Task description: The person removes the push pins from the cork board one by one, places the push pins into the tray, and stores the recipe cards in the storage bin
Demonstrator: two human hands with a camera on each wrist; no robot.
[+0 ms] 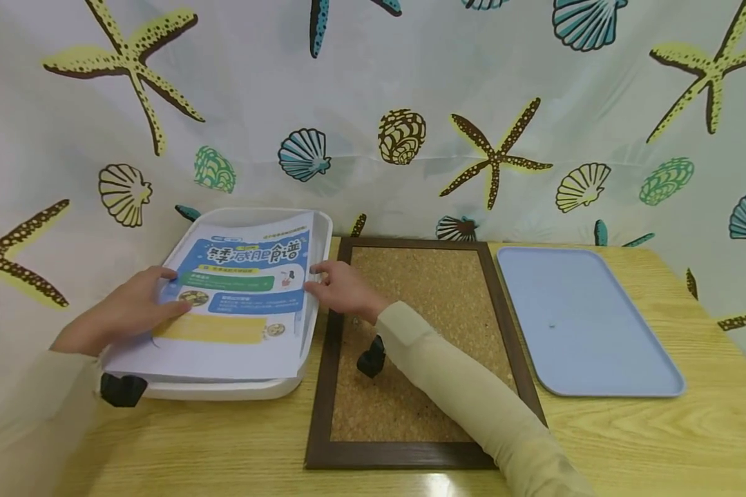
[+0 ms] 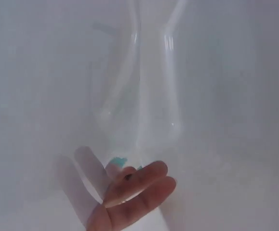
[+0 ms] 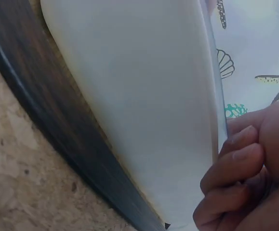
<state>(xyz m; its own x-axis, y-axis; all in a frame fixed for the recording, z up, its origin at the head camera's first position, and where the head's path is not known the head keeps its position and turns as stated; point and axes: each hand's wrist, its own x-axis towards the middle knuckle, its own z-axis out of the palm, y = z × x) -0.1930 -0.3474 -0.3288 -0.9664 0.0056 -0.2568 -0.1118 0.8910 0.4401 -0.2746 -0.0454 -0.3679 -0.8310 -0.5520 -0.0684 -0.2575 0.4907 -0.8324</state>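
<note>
A printed poster sheet (image 1: 236,276) with blue, green and yellow panels lies over a white tray (image 1: 267,390) at the left. My left hand (image 1: 127,307) is at the sheet's left side, its thumb over the printed face and its fingers spread apart. In the left wrist view, the fingers (image 2: 139,185) stand out before a glossy white surface. At the sheet's right edge, my right hand (image 1: 345,286) pinches the paper between thumb and curled fingers. The right wrist view has those fingers (image 3: 235,166) close by the tray's side wall; their exact contact is partly hidden.
A cork board (image 1: 423,290) in a dark brown frame lies beside the tray, under my right forearm. Farther right is a pale blue tray (image 1: 590,317) on the wooden table (image 1: 224,449). A curtain (image 1: 360,83) patterned with starfish and shells hangs behind.
</note>
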